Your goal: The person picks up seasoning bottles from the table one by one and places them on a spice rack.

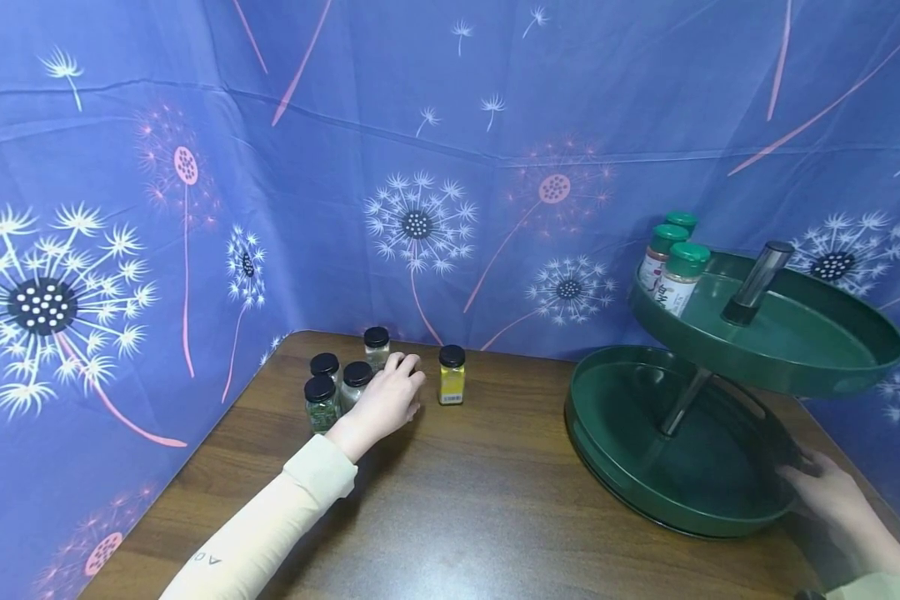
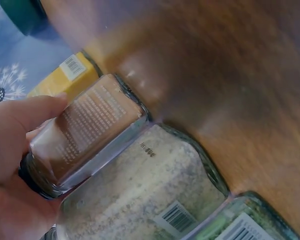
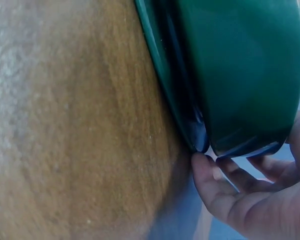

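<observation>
My left hand [image 1: 386, 396] is among the jars at the left, its fingers around the black-lidded top of a glass spice jar of brown powder [image 2: 87, 130]. In the head view the hand hides this jar. Beside it in the left wrist view are a jar of pale speckled seasoning [image 2: 140, 185] and a jar of green herbs [image 2: 245, 222]. The yellow spice jar [image 1: 452, 379] stands just right of the hand. At the right, my right hand [image 1: 832, 492] holds the rim of the lower tray [image 1: 645, 492] of a green two-tier stand, thumb over the edge, fingertips [image 3: 202, 165] low outside.
Several black-lidded jars [image 1: 322, 404] cluster on the wooden table [image 1: 487, 492] at the left. On the stand's upper tray [image 1: 795, 367] are three green-lidded spice bottles [image 1: 678, 283]. A metal post [image 1: 765, 275] rises through it. Blue dandelion-print cloth [image 1: 495, 208] hangs behind the table.
</observation>
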Available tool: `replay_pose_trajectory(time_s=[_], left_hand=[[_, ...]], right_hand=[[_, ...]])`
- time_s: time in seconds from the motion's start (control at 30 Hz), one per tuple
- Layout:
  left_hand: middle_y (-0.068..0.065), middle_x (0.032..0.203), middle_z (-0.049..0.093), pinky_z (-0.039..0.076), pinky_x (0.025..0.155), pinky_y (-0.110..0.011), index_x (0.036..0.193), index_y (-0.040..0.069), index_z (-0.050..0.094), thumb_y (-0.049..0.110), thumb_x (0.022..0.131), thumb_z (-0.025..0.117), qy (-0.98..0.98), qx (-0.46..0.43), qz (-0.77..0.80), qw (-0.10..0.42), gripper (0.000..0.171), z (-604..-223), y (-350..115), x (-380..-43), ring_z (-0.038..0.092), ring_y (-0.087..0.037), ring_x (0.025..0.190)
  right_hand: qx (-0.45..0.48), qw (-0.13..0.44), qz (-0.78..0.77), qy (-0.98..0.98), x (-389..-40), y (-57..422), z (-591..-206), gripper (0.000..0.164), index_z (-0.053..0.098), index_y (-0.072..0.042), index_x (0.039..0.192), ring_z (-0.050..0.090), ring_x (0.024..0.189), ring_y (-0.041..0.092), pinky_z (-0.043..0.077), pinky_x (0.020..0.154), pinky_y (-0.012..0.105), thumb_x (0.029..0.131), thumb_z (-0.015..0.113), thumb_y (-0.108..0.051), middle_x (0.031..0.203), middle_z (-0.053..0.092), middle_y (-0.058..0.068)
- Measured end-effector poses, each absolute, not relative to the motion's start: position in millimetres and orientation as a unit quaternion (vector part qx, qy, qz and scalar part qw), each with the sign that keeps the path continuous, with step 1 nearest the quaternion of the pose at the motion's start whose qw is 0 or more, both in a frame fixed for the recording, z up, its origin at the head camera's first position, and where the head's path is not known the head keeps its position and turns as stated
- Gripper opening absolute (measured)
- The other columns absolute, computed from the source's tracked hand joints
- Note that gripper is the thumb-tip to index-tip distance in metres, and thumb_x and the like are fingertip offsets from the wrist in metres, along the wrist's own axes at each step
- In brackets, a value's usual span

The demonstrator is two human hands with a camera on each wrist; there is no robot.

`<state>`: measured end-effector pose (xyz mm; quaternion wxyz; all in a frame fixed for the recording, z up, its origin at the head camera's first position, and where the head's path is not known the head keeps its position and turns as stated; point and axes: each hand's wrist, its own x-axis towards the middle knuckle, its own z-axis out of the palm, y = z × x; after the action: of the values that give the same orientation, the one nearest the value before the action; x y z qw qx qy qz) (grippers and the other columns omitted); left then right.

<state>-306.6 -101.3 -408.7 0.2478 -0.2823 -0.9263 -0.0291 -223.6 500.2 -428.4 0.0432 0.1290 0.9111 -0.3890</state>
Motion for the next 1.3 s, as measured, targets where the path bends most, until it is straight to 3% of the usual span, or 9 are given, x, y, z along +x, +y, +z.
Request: replay_pose_trajectory(time_s=[0.23,0.37,0.6,0.87,1.1,1.3], left_hand=[[-0.007,0.108,0.048,0.047,0.061,-0.034,0.084,0.011,0.058,0.024,0.057,0.081,-0.93,-0.285,-0.014,0.233,0.038,-407,-102,-308,0.042,-0.028,0.1],[-0.007,0.106,0.049,0.046,0.06,-0.032,0.078,0.012,0.057,0.025,0.057,0.081,-0.929,-0.292,-0.019,0.229,0.035,-405,-102,-308,0.042,-0.027,0.097],[-0.003,0.103,0.048,0.045,0.059,-0.028,0.074,0.015,0.054,0.028,0.055,0.081,-0.928,-0.297,-0.012,0.225,0.036,-405,-103,-311,0.042,-0.023,0.093],[0.001,0.099,0.047,0.045,0.056,-0.027,0.075,0.017,0.055,0.028,0.052,0.082,-0.933,-0.293,-0.011,0.209,0.037,-402,-103,-312,0.043,-0.02,0.092],[0.002,0.093,0.048,0.045,0.06,-0.027,0.078,0.017,0.058,0.026,0.053,0.082,-0.93,-0.309,-0.025,0.196,0.036,-396,-104,-311,0.043,-0.019,0.088],[0.003,0.091,0.046,0.044,0.062,-0.027,0.08,0.015,0.059,0.025,0.055,0.082,-0.926,-0.328,-0.039,0.181,0.035,-391,-105,-312,0.042,-0.018,0.086]], right_hand=[[0.127,0.026,-0.383,0.915,-224,499,-430,0.077,-0.002,0.018,0.131,0.049,0.095,0.052,0.052,0.064,0.035,0.091,0.04,-0.033,0.124,0.015,0.048],[0.121,0.029,-0.39,0.912,-223,498,-427,0.075,-0.004,0.019,0.131,0.057,0.086,0.041,0.052,0.064,0.035,0.093,0.038,-0.031,0.123,0.014,0.048],[0.134,0.035,-0.393,0.909,-226,500,-428,0.079,-0.006,0.017,0.132,0.048,0.097,0.053,0.051,0.067,0.039,0.091,0.039,-0.035,0.126,0.01,0.047],[0.127,0.033,-0.391,0.911,-224,498,-427,0.077,-0.005,0.018,0.131,0.057,0.086,0.04,0.052,0.065,0.035,0.092,0.038,-0.033,0.124,0.012,0.048],[0.131,0.045,-0.398,0.907,-225,500,-427,0.08,-0.007,0.017,0.131,0.053,0.092,0.047,0.052,0.066,0.035,0.091,0.039,-0.035,0.126,0.01,0.047],[0.121,0.057,-0.409,0.903,-225,503,-425,0.08,-0.008,0.018,0.13,0.06,0.08,0.026,0.052,0.067,0.035,0.092,0.039,-0.034,0.125,0.01,0.047]])
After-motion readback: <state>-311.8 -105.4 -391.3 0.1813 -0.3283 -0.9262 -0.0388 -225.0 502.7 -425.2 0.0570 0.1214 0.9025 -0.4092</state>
